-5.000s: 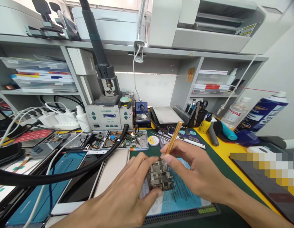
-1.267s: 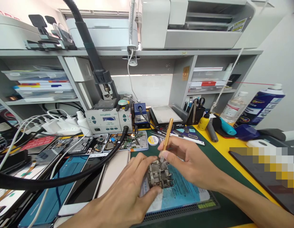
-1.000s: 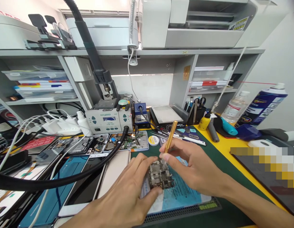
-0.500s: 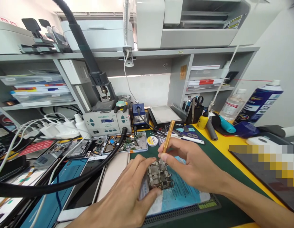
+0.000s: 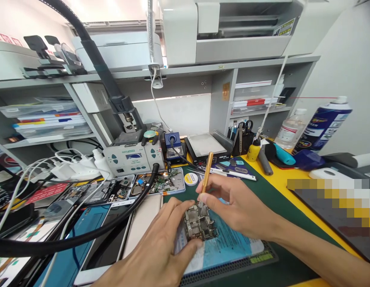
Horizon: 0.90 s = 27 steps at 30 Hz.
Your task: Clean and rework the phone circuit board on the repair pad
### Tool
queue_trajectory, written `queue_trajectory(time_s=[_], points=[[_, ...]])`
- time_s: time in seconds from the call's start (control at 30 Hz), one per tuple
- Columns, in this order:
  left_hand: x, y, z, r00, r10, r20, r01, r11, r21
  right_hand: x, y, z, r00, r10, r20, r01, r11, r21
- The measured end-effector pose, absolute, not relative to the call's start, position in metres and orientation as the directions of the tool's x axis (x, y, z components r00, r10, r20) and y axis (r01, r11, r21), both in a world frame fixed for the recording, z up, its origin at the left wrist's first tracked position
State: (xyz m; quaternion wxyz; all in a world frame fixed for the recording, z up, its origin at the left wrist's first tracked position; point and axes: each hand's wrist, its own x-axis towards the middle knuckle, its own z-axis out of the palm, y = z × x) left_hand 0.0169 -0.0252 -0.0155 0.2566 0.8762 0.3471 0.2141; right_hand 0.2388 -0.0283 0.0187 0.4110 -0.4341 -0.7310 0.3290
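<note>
Bracing the board [image 5: 195, 228] from its left, the L hand [image 5: 157, 243] has its thumb at the near edge and fingertips by the far-left edge, holding it in that span. Board lies on the blue-white sheet [image 5: 229, 251], over the green mat [image 5: 288, 265], btwn the two hands. Long axis looks to run near-far w/ a slight slant; L fingers hide some edge, so can't be sure. L hand is nearer, being in contact; R hand [image 5: 237, 203] sits off the far-right side, pinching the gold tool [image 5: 207, 171] btwn thumb and fingers. Tool stands steep, top leaning slightly right, blade down at the board's far end; contact too small to tell. Farther: round tin [image 5: 190, 179] beyond the hands, parts tray [image 5: 180, 183] left of it, then the station [image 5: 133, 159] at back left.
</note>
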Motion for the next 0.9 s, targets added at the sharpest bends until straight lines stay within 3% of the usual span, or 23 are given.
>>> queue_trajectory(time_s=[0.9], points=[[0.0139,-0.0243,-0.0226,0.675,0.708,0.207,0.5,-0.646,0.577,0.2388,-0.0246,0.0176,-0.303,0.907,0.292,0.333,0.388,-0.859]])
